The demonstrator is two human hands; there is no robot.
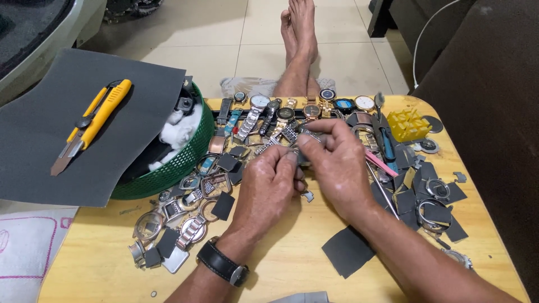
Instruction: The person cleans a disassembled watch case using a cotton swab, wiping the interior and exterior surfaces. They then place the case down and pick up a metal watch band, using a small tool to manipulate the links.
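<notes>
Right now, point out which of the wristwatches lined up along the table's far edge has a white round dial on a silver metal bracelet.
The silver-bracelet watch with the white round dial, second from the left in the row; its neighbours show darker dials.

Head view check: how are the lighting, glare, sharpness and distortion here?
Head view: even, soft light, with short shadows under the left hand and right hand; mild sheen on the pale yellow wooden table and the row of metal wristwatches; the yellow utility knife is sharp; wide-angle bending curves the table edges; the small part between the fingers is unclear.

Pale tiled floor point(224, 33); dark sofa point(488, 84) right; yellow wooden table point(281, 264).
</notes>
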